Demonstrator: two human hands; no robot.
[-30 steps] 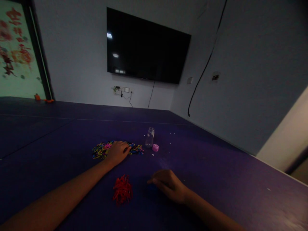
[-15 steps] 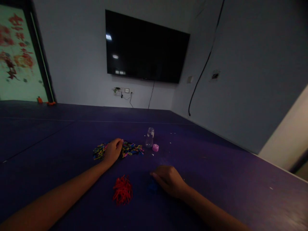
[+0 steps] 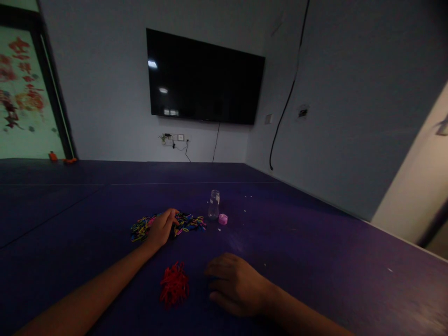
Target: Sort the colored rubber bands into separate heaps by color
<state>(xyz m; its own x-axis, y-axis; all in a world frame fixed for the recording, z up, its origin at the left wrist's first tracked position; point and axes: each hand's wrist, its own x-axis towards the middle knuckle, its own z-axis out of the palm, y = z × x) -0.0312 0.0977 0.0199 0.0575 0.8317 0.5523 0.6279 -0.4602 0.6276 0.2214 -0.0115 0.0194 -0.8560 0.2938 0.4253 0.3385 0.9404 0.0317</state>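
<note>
My left hand (image 3: 162, 228) rests over a spread pile of small multicoloured elastic bands (image 3: 189, 223), its fingertips down at the bands with a small gap between them. Part of that pile is hidden beneath it. Nearer to me lies a heap of red elastic bands (image 3: 174, 284). To the right of the red heap, my right hand (image 3: 238, 283) hovers low, palm down, fingers apart and nothing visible in them. It covers the spot where something dark blue lay. Beyond stands a clear bottle (image 3: 213, 205) without a cap, and a pink cap (image 3: 223, 219) lies beside its base.
The purple surface (image 3: 315, 242) carries a few tiny white scraps. Against the back wall hang a large television (image 3: 206, 79) and sockets with cords. A black cable (image 3: 283, 116) runs down the right wall. Small orange objects (image 3: 70, 160) sit by the door frame at far left.
My right hand has come closer to me and slightly left, its fingers spreading from a closed shape. My left hand stays at the multicoloured pile, its fingers loosening slightly. The view has tilted up a little.
</note>
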